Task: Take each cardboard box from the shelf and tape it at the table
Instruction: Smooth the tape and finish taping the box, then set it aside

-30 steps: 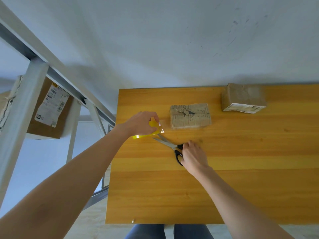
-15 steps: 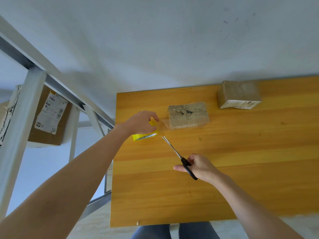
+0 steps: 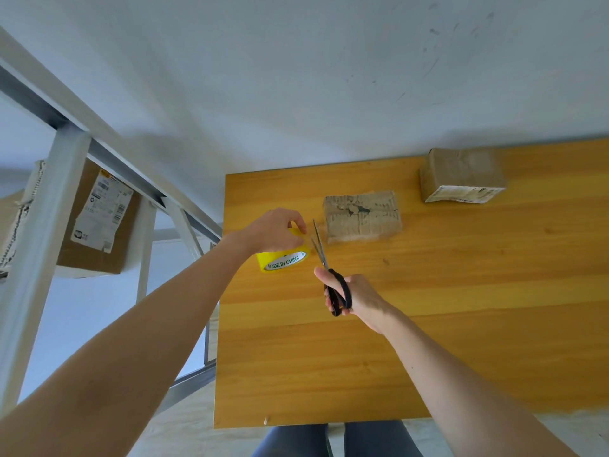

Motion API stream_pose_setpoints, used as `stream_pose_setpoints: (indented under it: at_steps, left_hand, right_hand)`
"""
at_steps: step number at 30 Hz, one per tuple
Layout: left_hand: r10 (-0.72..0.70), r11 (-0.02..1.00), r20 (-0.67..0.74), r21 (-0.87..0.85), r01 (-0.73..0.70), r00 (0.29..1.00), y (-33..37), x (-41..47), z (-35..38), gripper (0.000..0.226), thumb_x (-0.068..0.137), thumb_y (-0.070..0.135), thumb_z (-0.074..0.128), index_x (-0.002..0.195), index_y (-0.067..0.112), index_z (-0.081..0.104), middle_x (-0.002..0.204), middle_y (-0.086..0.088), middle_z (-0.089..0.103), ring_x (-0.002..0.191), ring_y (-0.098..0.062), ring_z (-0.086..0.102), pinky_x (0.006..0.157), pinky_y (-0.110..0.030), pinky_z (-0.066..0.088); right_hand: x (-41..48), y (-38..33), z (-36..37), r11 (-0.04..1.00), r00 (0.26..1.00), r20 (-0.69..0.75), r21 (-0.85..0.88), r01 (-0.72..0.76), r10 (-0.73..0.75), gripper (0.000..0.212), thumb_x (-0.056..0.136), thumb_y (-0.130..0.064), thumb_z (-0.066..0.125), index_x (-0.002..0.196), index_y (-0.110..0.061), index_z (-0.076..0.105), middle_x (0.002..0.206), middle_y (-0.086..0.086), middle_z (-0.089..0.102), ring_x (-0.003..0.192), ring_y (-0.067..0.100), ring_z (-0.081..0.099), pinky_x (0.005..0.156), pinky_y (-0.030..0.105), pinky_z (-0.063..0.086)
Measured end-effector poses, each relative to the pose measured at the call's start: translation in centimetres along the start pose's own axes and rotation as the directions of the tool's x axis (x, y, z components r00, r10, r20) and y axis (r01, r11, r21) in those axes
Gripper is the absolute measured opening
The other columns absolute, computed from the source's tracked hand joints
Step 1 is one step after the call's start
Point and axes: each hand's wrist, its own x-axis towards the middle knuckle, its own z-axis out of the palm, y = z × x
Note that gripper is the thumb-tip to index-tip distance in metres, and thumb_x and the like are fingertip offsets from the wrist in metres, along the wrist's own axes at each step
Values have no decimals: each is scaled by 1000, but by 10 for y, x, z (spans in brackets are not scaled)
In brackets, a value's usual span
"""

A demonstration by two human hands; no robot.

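Observation:
A worn cardboard box [image 3: 362,215] lies on the wooden table [image 3: 428,324], with a clear strip of tape running from its left side to the yellow tape roll [image 3: 283,258]. My left hand [image 3: 275,230] grips that roll just left of the box. My right hand [image 3: 349,296] holds black-handled scissors [image 3: 324,262], their open blades raised at the tape strip between roll and box. A second cardboard box [image 3: 461,174] with a white label sits at the table's far right.
A white metal shelf frame [image 3: 43,209] stands to the left and holds a large labelled cardboard box [image 3: 99,219]. A white wall backs the table. My legs show under the table's near edge.
My right hand lifted the scissors off the table and brought the blades up to the tape strip. My left hand kept hold of the roll beside the box.

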Motion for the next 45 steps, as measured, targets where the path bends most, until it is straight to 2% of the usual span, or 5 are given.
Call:
stream_pose_setpoints:
  at_steps: [7, 15, 26, 35, 45]
  left_hand:
    - [-39, 999, -57, 18, 40, 998, 0, 3, 3, 27, 86, 40, 67, 102, 18, 63, 92, 4, 51, 86, -15, 50, 67, -28, 39]
    - [-11, 999, -76, 38, 14, 997, -2, 5, 6, 18, 83, 34, 70, 94, 23, 61, 101, -8, 63, 97, -25, 57, 76, -39, 45]
    - [47, 995, -25, 91, -44, 999, -6, 10, 6, 17, 84, 26, 72, 92, 29, 57, 112, 1, 61, 105, -24, 59, 89, -43, 48]
    - [119, 908, -27, 406, -98, 993, -13, 7, 4, 17, 88, 18, 61, 97, 29, 50, 111, 2, 62, 89, -22, 53, 81, -34, 34]
    - [194, 888, -251, 455, -61, 948, -39, -14, 32, 6, 95, 33, 53, 93, 28, 51, 96, 8, 61, 85, -18, 55, 80, -30, 31]
  right_hand:
    - [-2, 3, 1, 997, 995, -70, 24, 80, -78, 52, 79, -52, 73, 65, -5, 54, 61, 11, 52, 52, 18, 50, 59, 24, 44]
    - [-2, 7, -6, 992, 976, -187, -77, 99, -112, 51, 76, -42, 81, 58, -11, 45, 45, 1, 48, 40, 12, 44, 47, 15, 39]
    - [-12, 0, -12, 997, 992, -106, -30, 66, -69, 52, 76, -48, 78, 61, -5, 53, 53, 9, 49, 46, 18, 45, 47, 20, 39]
    - [-11, 5, -17, 985, 982, -150, -144, 94, -116, 53, 76, -44, 80, 55, -7, 49, 46, 5, 47, 41, 15, 44, 48, 20, 39]
    - [-1, 5, -33, 958, 978, -154, -270, 94, -140, 63, 74, -63, 72, 43, -11, 52, 50, 11, 53, 46, 17, 54, 72, 32, 46]
